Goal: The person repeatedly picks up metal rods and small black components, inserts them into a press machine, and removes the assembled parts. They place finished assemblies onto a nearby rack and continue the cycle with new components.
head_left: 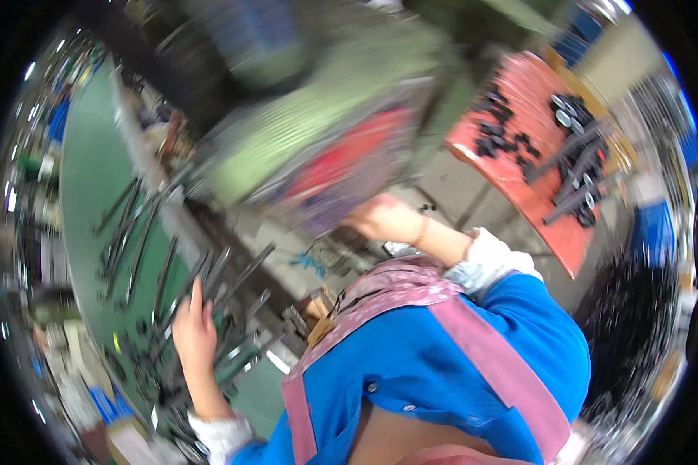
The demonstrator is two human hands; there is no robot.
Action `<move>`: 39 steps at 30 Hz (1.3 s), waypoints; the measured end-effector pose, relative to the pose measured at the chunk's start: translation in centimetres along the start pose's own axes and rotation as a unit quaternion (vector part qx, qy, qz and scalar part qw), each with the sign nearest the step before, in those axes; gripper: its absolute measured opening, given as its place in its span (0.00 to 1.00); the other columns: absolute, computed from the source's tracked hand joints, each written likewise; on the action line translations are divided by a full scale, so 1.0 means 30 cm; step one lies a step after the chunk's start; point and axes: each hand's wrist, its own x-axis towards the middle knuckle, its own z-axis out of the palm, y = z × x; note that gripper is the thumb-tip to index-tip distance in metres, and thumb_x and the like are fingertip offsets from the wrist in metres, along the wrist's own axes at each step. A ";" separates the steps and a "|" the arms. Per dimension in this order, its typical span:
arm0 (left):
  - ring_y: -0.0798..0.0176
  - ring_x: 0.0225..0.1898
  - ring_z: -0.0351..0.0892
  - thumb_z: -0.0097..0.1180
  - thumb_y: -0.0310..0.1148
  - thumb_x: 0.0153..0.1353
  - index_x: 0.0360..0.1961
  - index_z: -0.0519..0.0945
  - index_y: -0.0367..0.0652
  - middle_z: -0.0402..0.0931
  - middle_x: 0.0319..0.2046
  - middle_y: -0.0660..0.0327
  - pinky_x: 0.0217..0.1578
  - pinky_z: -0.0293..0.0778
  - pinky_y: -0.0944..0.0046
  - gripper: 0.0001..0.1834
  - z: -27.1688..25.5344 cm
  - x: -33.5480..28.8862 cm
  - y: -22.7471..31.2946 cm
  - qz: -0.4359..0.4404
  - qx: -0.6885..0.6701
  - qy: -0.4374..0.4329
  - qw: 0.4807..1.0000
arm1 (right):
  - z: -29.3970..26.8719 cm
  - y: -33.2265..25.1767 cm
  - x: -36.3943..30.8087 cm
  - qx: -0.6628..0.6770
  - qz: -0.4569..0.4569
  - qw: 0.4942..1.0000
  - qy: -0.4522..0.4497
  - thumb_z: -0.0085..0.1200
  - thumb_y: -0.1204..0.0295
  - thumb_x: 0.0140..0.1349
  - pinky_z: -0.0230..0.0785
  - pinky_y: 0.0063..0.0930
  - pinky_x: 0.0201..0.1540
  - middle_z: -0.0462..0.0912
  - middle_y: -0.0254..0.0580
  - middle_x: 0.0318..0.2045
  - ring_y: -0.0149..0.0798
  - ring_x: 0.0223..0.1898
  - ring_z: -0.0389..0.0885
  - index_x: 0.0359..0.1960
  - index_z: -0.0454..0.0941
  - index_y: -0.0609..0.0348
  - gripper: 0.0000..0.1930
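Observation:
My left hand is above the green worktable, its fingers stretched out beside dark metal rods. I see nothing held in it. Around its wrist lie more dark metal parts in a loose heap. My right hand reaches forward to the lower edge of a machine's pale green ribbed top, by a red and purple panel that looks wrapped in clear plastic. Motion blurs this hand, and its fingertips are hidden against the panel, so its grip is unclear.
To the right, a red-covered table bears small black parts and several grey rods. Blue bins stand beyond it. The green worktable curves along the left. A blurred dark cylindrical machine part hangs ahead.

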 end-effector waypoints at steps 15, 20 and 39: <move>0.66 0.50 0.76 0.55 0.35 0.69 0.63 0.70 0.33 0.79 0.50 0.58 0.54 0.69 0.66 0.25 0.396 -0.159 0.649 -0.123 -0.531 -0.294 0.785 | -0.392 0.699 -0.719 -0.035 0.470 0.879 0.076 0.56 0.58 0.57 0.76 0.48 0.39 0.84 0.51 0.30 0.54 0.35 0.83 0.31 0.84 0.55 0.14; 0.64 0.50 0.77 0.56 0.34 0.68 0.63 0.69 0.34 0.79 0.50 0.57 0.54 0.70 0.66 0.25 0.646 -0.099 0.921 -0.139 -0.583 -0.318 0.734 | -0.642 1.143 -1.177 -0.134 0.609 0.756 0.198 0.59 0.58 0.56 0.76 0.43 0.45 0.85 0.54 0.33 0.53 0.39 0.84 0.40 0.83 0.62 0.19; 0.74 0.23 0.67 0.47 0.37 0.72 0.38 0.73 0.42 0.67 0.21 0.69 0.25 0.67 0.70 0.10 0.397 0.027 1.475 -0.213 -0.500 -0.175 0.821 | -0.818 1.706 -1.454 -0.129 0.614 0.766 0.138 0.59 0.67 0.57 0.77 0.41 0.44 0.79 0.57 0.45 0.55 0.43 0.81 0.60 0.71 0.39 0.27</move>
